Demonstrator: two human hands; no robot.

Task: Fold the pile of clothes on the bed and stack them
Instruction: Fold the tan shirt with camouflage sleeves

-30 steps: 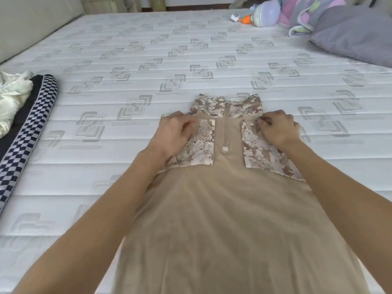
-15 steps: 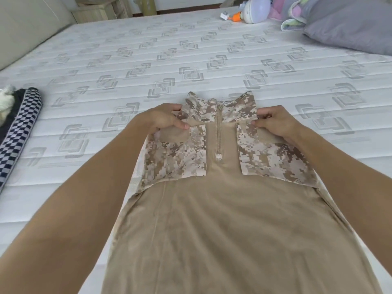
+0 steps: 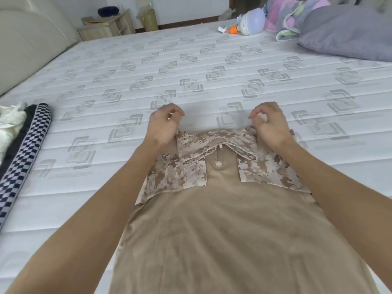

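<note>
On the white quilted mattress [image 3: 212,60], in the head view, a tan shirt [image 3: 222,240] with camouflage shoulder panels lies flat, running from the bottom edge up to the middle, its camouflage collar [image 3: 212,141] folded down over the short zipper [image 3: 218,160]. The left hand [image 3: 163,126] sits at the collar's 9 o'clock end and the right hand [image 3: 271,124] at its 3 o'clock end, both with fingers loosely curled and lifted beyond the collar edge, grasping nothing; their heels hide the shirt's shoulders, so contact there cannot be told. At 9 o'clock of the shirt, well apart, a checkered black-and-white cloth [image 3: 21,158] lies beside a cream garment [image 3: 10,124]. At 1 o'clock, far off, lie a grey pillow [image 3: 347,32], a pastel blanket [image 3: 290,15] and a round white toy [image 3: 252,21]. No writing or label is legible.
</note>
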